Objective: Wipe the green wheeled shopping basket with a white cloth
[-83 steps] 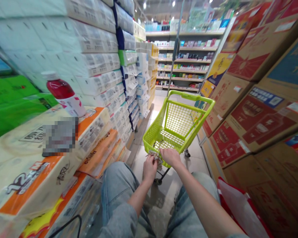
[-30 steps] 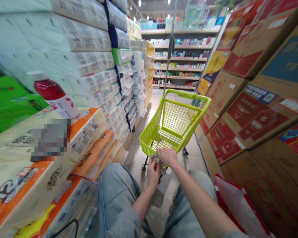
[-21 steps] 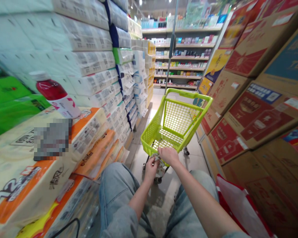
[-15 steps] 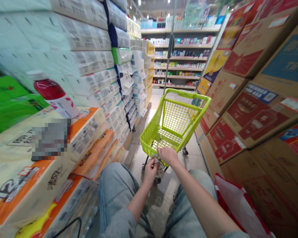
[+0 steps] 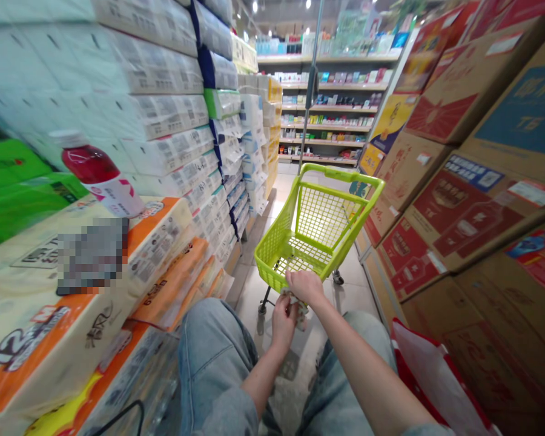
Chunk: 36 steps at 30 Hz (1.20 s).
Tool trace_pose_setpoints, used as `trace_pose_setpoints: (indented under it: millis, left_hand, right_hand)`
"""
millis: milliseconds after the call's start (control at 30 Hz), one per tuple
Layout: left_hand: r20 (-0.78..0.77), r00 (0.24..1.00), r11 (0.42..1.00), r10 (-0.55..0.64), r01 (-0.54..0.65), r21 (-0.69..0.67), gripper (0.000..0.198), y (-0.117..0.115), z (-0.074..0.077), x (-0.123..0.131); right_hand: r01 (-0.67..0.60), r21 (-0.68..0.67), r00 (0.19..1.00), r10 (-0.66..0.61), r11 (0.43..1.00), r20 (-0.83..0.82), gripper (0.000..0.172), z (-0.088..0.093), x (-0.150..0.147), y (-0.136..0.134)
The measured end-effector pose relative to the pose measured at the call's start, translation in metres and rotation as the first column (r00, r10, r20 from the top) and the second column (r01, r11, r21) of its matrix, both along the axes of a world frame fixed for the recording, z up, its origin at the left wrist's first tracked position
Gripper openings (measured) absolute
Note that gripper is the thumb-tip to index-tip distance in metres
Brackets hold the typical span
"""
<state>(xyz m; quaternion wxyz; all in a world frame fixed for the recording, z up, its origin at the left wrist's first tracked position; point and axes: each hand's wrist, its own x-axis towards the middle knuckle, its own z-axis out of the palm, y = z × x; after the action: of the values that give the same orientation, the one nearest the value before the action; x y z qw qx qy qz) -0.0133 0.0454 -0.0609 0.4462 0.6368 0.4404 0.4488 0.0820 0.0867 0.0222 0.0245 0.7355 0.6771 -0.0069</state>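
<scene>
My left hand (image 5: 284, 316) and my right hand (image 5: 306, 287) are close together in front of my knees. Between them is a small, crumpled, pale patterned piece of cloth (image 5: 302, 316), with its lower end hanging free. Both hands are closed on it, the right one above and slightly to the right of the left. My fingers hide much of the cloth, so its exact kind is unclear. Just beyond them stands a lime-green shopping cart (image 5: 279, 274) with a basket of plastic mesh.
To my left, a red-filled bottle (image 5: 100, 175) and a blurred-out flat object (image 5: 93, 257) rest on tissue packs (image 5: 149, 242). Stacked cartons (image 5: 472, 212) line the right side, with a red and white bag (image 5: 436, 369) near my knee. Stocked shelves (image 5: 327, 112) stand ahead.
My left hand has shifted slightly right, under the right hand, and has turned. The cloth has moved right with it. The cart and surrounding goods stay in place.
</scene>
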Motion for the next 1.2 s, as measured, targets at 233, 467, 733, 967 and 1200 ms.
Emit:
trace_pose_setpoints:
  millis: [233, 467, 733, 967, 1200]
  left_hand:
    - [-0.075, 0.978, 0.981, -0.193, 0.189, -0.052, 0.01, 0.018, -0.007, -0.013]
    - [-0.153, 0.984, 0.99, 0.086, -0.067, 0.127, 0.013, 0.037, 0.002, -0.047]
    - [-0.243, 0.87, 0.879, 0.428, -0.337, 0.338, 0.024, 0.099, 0.037, -0.058]
    - [-0.624, 0.72, 0.943, 0.305, -0.135, 0.306, 0.029, 0.148, 0.065, -0.048]
    - [-0.741, 0.583, 0.941, 0.333, -0.16, 0.298, 0.031, 0.176, 0.081, -0.042]
  right_hand:
    - [-0.038, -0.011, 0.999, 0.038, 0.999, 0.003, 0.052, -0.001, 0.003, 0.0]
    - [0.013, -0.026, 0.998, -0.014, 1.0, -0.054, 0.06, 0.001, 0.002, -0.001]
    - [0.006, -0.002, 0.997, -0.006, 1.0, -0.076, 0.062, -0.005, 0.005, -0.002]
    - [-0.012, 0.011, 0.999, 0.013, 1.0, -0.037, 0.062, -0.007, 0.006, -0.001]
    - [-0.012, 0.021, 0.999, 0.013, 1.0, -0.05, 0.059, -0.007, 0.004, 0.001]
